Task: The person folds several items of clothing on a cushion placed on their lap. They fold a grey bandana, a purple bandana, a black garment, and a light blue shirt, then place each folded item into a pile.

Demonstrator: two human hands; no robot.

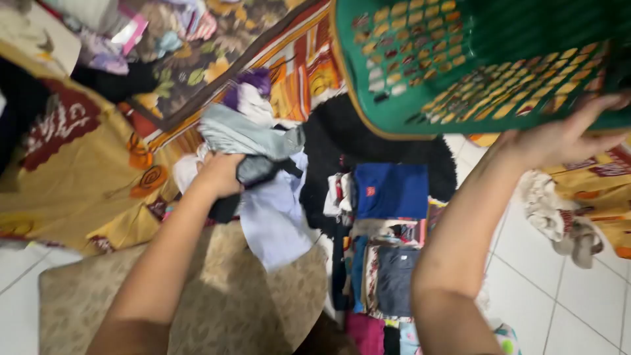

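The left hand (220, 174) was closed around a bundle of clothes (256, 154), fingers wrapped tight into a dark grey piece, with a pale grey garment and something purple and white bunched above it and a light lilac shirt (276, 220) hanging down below. That bundle was held up over the beige patterned cushion (217, 302) and the yellow patterned blanket (79, 184). The right hand (559, 138) was up against the underside of a green plastic laundry basket (480, 59), fingers spread flat along its lower edge, basket tipped and up in the air at the top right. Down between the arms was a row of folded clothes (388, 263) on the white tiled floor (565, 296), a blue top (392, 190) at the far end, just beside a black fluffy rug (342, 131).
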